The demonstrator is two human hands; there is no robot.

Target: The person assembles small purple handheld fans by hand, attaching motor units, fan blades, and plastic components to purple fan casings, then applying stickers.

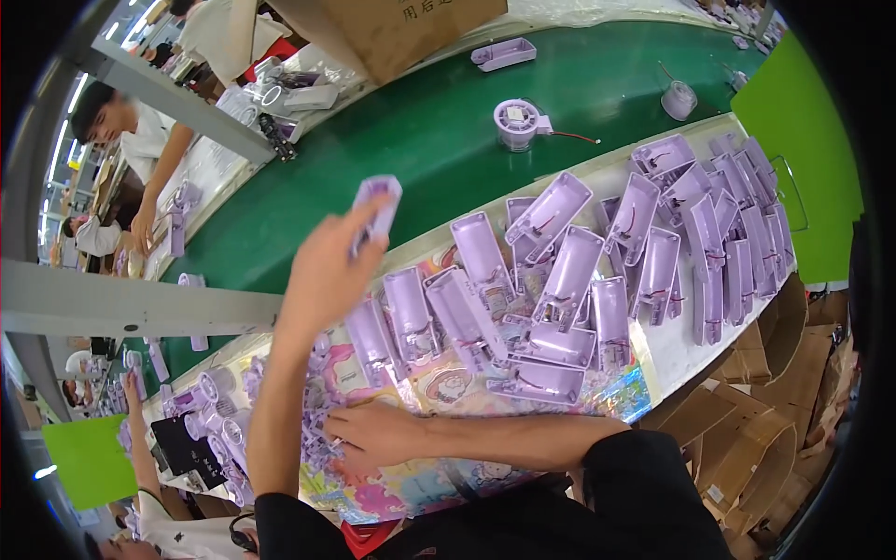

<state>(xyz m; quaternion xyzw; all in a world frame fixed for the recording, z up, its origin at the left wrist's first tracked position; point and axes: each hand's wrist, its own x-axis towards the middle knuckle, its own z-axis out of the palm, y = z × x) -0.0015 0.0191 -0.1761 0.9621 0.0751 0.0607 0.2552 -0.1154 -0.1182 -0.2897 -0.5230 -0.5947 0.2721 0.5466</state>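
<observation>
My left hand (331,266) is stretched out over the green conveyor belt (411,131), its fingers closed round a lilac plastic housing (381,207). My right hand (378,434) lies low on the table at a heap of small lilac plastic parts (320,429). Its fingers are bent into the heap, and whatever they grip is hidden. Between the hands and to the right lie several open lilac housings (476,252), some with thin red wires and small metal parts inside.
A round lilac fan-like unit (515,126) with a red wire sits on the belt. Farther along are another housing (505,54) and a round part (679,100). A grey metal post (140,301) stands left. Cardboard boxes (747,439) are at right. Other people work at left.
</observation>
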